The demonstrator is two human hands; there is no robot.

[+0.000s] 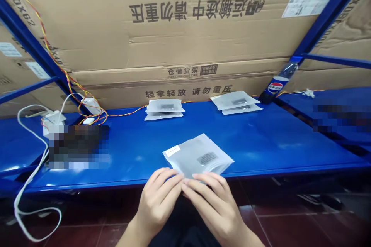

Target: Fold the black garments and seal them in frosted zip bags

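A frosted plastic zip bag (191, 152) lies at the front edge of the blue shelf, with a white label at its left corner and a printed patch at its right. My left hand (160, 198) has its fingers closed on the bag's near corner. Beside it, my right hand (213, 200) pinches the same near edge, and the fingertips of both hands almost meet. The thumbs are mostly hidden, and what the bag holds does not show clearly.
Two small stacks of similar bags, a left stack (164, 109) and a right stack (235, 102), sit at the back of the blue shelf (130, 146). A cola bottle (278, 81) leans by the right post. White cable (21, 193) and a power adapter (91, 105) are at left.
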